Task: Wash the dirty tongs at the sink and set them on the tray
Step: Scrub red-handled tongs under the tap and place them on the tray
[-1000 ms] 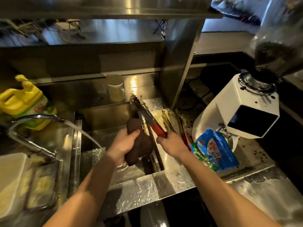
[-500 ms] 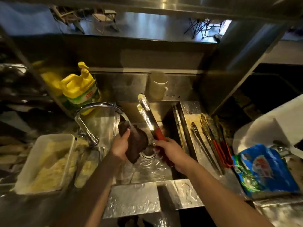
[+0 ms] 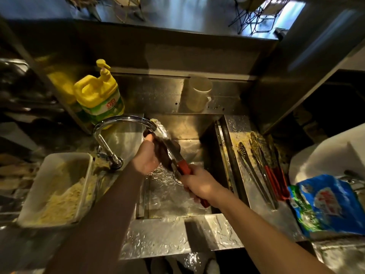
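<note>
My right hand (image 3: 199, 183) grips the red handle of a pair of metal tongs (image 3: 178, 161) over the steel sink (image 3: 189, 123). The tongs point up and left, with their tips under the curved tap (image 3: 122, 123), where water runs. My left hand (image 3: 145, 157) holds a dark brown scrub cloth (image 3: 164, 153) wrapped against the tongs' blades. On the wet steel tray (image 3: 237, 123) right of the basin lie several more tongs (image 3: 260, 165), some with red handles, amid yellow food scraps.
A yellow detergent jug (image 3: 98, 93) stands behind the tap. A white tub (image 3: 57, 186) of pale shredded food sits at the left. A clear cup (image 3: 197, 93) stands behind the sink. A blue packet (image 3: 331, 204) and a white machine (image 3: 325, 155) are at the right.
The view has swung left and down. The tongs' tips have moved left under the tap, and my left hand with the cloth has slid up along the blades.
</note>
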`<state>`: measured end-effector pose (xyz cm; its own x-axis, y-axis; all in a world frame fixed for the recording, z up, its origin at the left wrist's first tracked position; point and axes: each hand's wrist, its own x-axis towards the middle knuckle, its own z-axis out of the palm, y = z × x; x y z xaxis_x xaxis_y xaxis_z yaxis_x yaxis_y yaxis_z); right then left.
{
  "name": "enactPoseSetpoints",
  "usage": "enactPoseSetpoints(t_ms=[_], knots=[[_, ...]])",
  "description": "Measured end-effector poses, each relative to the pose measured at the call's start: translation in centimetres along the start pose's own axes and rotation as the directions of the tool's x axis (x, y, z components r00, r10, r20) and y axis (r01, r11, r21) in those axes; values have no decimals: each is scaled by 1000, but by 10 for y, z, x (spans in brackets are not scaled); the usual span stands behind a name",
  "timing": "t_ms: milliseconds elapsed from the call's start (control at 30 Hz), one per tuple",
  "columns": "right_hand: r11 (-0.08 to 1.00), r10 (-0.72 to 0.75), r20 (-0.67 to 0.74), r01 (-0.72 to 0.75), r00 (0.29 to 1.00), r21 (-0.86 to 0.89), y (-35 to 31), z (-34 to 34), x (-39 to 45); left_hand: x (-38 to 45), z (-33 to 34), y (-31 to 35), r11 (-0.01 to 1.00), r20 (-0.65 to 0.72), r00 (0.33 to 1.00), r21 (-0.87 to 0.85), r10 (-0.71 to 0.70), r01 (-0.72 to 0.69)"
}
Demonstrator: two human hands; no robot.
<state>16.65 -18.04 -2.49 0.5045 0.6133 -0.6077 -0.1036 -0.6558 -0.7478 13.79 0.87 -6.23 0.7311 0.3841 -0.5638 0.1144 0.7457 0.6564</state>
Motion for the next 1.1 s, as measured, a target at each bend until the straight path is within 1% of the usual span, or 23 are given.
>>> enactPoseSetpoints(t_ms=[33, 100, 167, 233, 267, 400, 500, 600, 633, 700, 733, 800, 833, 933, 1033, 1100], knots=[[1000, -3, 12, 3, 1000, 7, 1, 1, -2, 3, 1, 1, 1000, -3, 1000, -6, -14, 14], [1000, 3, 26, -4, 1000, 4, 3, 1, -4, 9, 8, -1, 999, -72, 997, 8, -38, 39], [999, 10, -18, -11, 1000, -52, 0, 0, -1, 11, 19, -13, 994, -127, 988, 40, -92, 98], [995, -7, -75, 0, 997, -96, -6, -1, 4, 11, 28, -28, 985, -133, 983, 104, -123, 137], [994, -12, -80, 3, 997, -112, -9, -2, 4, 12, 28, -30, 983, -142, 983, 126, -119, 137], [981, 21, -22, -24, 1000, -190, -9, -7, -3, 22, 19, -23, 994, -233, 968, 32, -95, 105], [987, 18, -71, -29, 997, -159, -11, -8, -5, 24, 23, -22, 992, -274, 957, 56, -96, 116], [991, 27, -30, -31, 999, -132, -8, -7, -10, 26, 28, -19, 993, -329, 940, 53, -86, 109], [992, 37, -27, -40, 999, -121, -9, -8, -11, 26, 31, -20, 991, -340, 937, 69, -82, 112], [995, 40, -73, -47, 997, -86, -11, -12, -11, 21, 41, -20, 984, -341, 937, 128, -77, 127], [996, 30, -90, -38, 995, -81, -13, -15, -10, 22, 45, -19, 983, -345, 935, 127, -79, 130], [996, 29, -64, -34, 998, -81, -12, -17, -12, 26, 49, -17, 985, -391, 914, 77, -111, 152], [996, 33, -54, -38, 998, -82, -13, -18, -13, 29, 51, -16, 984, -414, 904, 89, -106, 156], [999, 20, -105, -25, 994, -46, -16, -24, -12, 25, 59, -12, 969, -352, 934, 208, -55, 135], [999, 47, -40, -46, 998, 23, -18, -24, -11, 26, 61, -9, 969, -377, 925, 206, -49, 135], [997, 64, -45, -61, 997, 50, -19, -25, -11, 24, 61, -6, 964, -389, 920, 228, -35, 133]])
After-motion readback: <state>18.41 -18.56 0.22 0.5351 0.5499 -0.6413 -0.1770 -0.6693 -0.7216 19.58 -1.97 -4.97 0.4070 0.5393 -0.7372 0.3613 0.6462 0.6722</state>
